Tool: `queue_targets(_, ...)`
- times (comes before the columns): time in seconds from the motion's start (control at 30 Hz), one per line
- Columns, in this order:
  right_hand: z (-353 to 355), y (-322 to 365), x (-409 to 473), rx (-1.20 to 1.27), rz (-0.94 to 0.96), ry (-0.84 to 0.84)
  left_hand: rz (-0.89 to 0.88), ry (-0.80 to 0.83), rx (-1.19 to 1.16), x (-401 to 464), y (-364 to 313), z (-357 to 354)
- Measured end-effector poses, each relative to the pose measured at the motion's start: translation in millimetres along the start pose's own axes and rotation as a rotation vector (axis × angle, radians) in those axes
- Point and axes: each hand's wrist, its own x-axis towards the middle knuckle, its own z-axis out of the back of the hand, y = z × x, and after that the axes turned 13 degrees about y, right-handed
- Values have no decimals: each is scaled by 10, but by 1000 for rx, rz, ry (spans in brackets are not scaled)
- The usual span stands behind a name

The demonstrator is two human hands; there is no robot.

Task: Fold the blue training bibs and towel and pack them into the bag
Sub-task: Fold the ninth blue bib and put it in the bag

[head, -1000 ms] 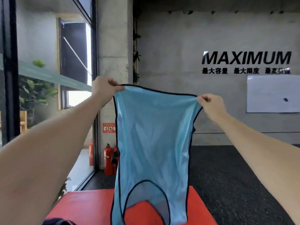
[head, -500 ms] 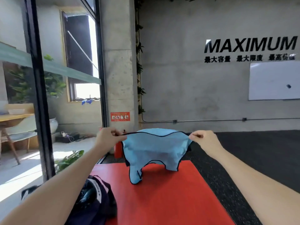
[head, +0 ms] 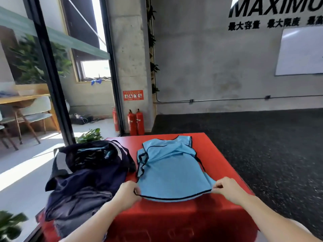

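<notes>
A light blue training bib (head: 172,169) with black edging lies spread on the red box (head: 216,165), its neck end toward the far edge and its hem at the near edge. The left hand (head: 126,195) pinches the hem's left corner between thumb and curled fingers; the right hand (head: 227,190) pinches the hem's right corner the same way, and the hem runs taut between them just above the box top. A dark navy bag (head: 87,172) sits on the left part of the box, touching the bib's left side, its mouth open with blue fabric inside. Two red fire extinguishers (head: 136,122) stand on the floor beyond the box's far edge
</notes>
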Motion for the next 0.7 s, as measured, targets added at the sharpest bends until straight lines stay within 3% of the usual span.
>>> queue_targets(0.13, -100, 3, -118, -11, -24, 228, 1, 214, 240, -72, -5, -177)
queue_targets(0.2, -98, 15, -110, -3, -33, 261, -9, 257, 339, -111, -77, -232)
queue_targets(0.3, -55, 64, 38, 48, -23, 183, -27, 162, 337, -51, -145, -250)
queue_targets(0.57, 13, 241, 785, 201, 28, -110, -94, -105, -86, 677, -270, -215)
queue_targets(0.7, -31, 281, 1262, 355, 64, -291, -48, -262, -282, 1188, -268, -215)
